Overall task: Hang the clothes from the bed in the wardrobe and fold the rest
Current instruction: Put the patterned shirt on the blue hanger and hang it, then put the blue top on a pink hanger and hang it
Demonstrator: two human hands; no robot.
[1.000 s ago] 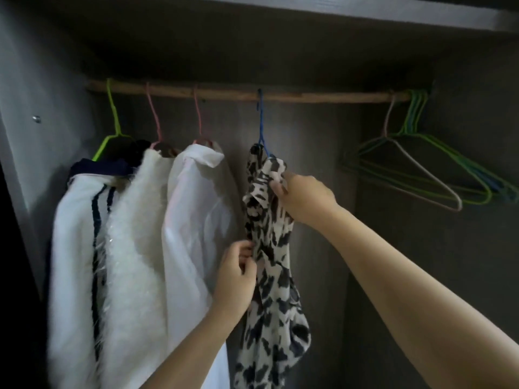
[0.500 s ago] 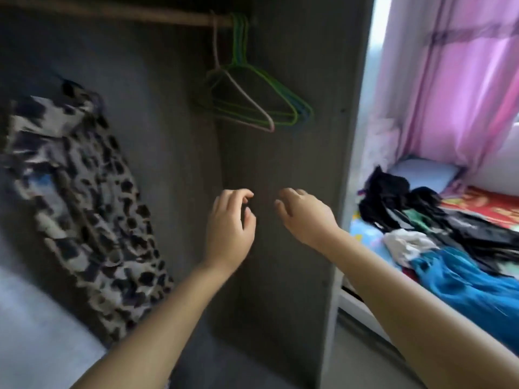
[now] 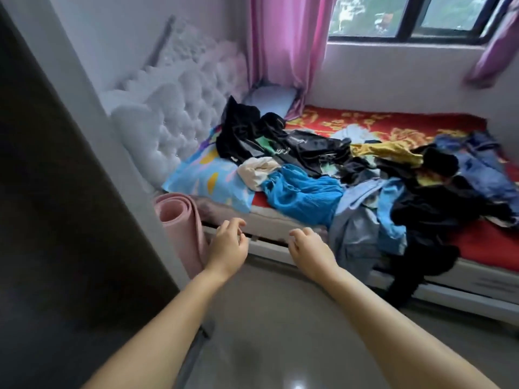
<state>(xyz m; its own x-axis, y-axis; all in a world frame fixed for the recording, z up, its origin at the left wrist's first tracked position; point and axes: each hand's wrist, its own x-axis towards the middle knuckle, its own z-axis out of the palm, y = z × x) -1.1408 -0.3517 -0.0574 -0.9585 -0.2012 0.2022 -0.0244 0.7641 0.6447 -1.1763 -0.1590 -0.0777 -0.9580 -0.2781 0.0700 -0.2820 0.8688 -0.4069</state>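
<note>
left hand [image 3: 229,242] and right hand [image 3: 310,249] apart, empty, fingers loose | clothes [image 3: 323,175] heaped on bed [image 3: 483,242], far right | risk: tangled pile, pulling one may drag others off

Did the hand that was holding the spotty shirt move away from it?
Yes. The right hand has left the spotty shirt in the wardrobe; it now hovers empty, fingers loosely curled, before the bed's white front edge, near the crumpled bright blue garment.
</note>
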